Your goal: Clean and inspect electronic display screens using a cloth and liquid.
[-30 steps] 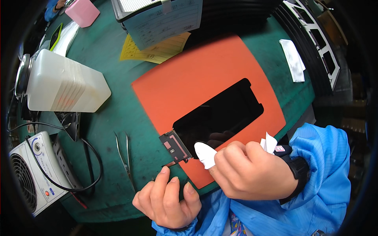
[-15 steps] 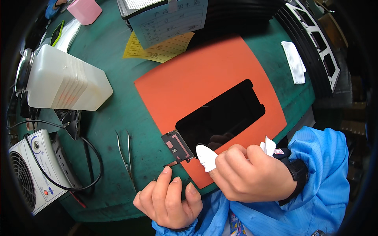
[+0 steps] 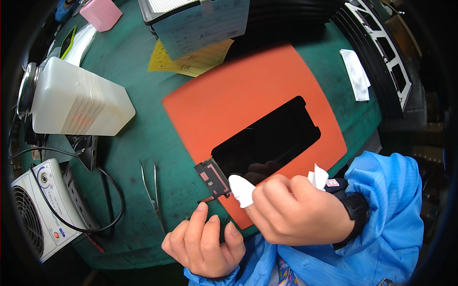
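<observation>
Sleeves (image 3: pixel 389 190) of blue cloth came in at the lower edge, twelve o'clock being straight away from the person. At seven o'clock from the black screen, the left hand (image 3: pixel 205 243) had a loose, half-curled grip with nothing pinched in it; its index fingertip met the end of a thin brown strip (image 3: pixel 208 198). At five o'clock, the right hand (image 3: pixel 300 209), a black band (image 3: pixel 355 217) at its wrist, kept its grip closed on a white wipe (image 3: pixel 242 190) whose rounded tip pointed toward ten. Whether that tip touched the screen could not be told.

The black screen (image 3: pixel 267 138) lay flat on an orange mat (image 3: pixel 248 90), its notched end toward two o'clock. At its eight o'clock end a small dark board (image 3: pixel 212 177) stuck out partly past the mat's edge, carrying the strip.

Tweezers (image 3: pixel 155 202) rested on the green worktop (image 3: pixel 138 133) at eight, a white fan unit (image 3: pixel 59 209) beyond them. Farther off lay a translucent bottle (image 3: pixel 90 90) just past nine, a folded white cloth (image 3: pixel 355 76) at two, a yellow sheet (image 3: pixel 188 59) between ten and eleven, a blue sheet (image 3: pixel 202 26) at eleven and, farthest, a pink container (image 3: pixel 101 14) at ten.
</observation>
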Demonstrator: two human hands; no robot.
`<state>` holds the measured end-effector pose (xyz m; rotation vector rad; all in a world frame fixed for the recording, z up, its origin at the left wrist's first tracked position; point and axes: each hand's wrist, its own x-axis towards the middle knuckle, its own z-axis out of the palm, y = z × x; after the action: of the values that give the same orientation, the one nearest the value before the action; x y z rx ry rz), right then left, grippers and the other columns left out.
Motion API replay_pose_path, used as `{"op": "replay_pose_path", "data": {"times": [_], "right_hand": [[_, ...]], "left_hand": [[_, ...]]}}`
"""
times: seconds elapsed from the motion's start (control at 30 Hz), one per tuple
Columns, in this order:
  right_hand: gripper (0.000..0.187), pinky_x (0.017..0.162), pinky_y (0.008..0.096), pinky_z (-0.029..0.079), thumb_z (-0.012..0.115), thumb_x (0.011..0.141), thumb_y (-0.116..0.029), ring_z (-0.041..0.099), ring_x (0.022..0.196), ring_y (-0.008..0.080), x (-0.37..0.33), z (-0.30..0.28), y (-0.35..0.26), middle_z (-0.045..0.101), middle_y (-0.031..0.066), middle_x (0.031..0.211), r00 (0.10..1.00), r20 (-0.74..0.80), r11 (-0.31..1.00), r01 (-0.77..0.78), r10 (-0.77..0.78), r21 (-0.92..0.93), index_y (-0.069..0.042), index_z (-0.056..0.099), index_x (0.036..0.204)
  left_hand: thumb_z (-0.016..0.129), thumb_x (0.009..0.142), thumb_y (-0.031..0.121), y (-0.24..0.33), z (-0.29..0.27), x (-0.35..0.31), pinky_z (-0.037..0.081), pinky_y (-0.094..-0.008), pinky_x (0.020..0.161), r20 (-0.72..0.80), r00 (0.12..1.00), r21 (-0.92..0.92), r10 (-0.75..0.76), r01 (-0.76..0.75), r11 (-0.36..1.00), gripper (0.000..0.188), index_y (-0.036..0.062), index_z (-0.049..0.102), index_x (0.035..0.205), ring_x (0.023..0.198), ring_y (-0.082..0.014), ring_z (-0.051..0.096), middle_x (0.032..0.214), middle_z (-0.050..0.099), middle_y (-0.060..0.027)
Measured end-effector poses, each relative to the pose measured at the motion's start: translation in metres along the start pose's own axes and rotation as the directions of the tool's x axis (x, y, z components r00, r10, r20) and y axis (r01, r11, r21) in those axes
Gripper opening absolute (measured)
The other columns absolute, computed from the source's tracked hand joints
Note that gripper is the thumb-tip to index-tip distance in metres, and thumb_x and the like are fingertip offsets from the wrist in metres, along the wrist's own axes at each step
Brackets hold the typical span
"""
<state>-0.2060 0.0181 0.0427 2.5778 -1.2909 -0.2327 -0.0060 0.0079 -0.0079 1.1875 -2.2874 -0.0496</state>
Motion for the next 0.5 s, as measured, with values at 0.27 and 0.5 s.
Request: {"op": "replay_pose_path", "data": {"times": [0.27,0.5], "right_hand": [[0.018,0.051,0.0279,0.027,0.064,0.081,-0.018,0.05,0.074,0.0173,0.0014,0.0032,-0.0049,0.049,0.0016,0.068,1.0,0.009,0.998,-0.017,0.018,-0.065,-0.007,0.059,0.067],[0.018,0.051,0.0282,0.027,0.064,0.081,-0.018,0.051,0.074,0.0176,0.0012,0.0036,-0.0059,0.048,0.0016,0.067,1.0,0.007,0.997,-0.019,0.019,-0.075,-0.007,0.059,0.067]], "left_hand": [[0.068,0.096,0.025,0.0006,-0.0024,0.0021,0.046,-0.0386,0.082,0.031,1.0,0.007,0.003,-0.003,1.0,0.024,0.0018,0.066,0.1,0.087,-0.0286,0.065,0.108,0.074,-0.0172],[0.067,0.097,0.025,-0.0004,-0.0034,0.0011,0.046,-0.039,0.082,0.034,0.999,0.011,0.005,-0.005,1.0,0.024,0.0017,0.065,0.101,0.087,-0.029,0.065,0.108,0.074,-0.0176]]}}
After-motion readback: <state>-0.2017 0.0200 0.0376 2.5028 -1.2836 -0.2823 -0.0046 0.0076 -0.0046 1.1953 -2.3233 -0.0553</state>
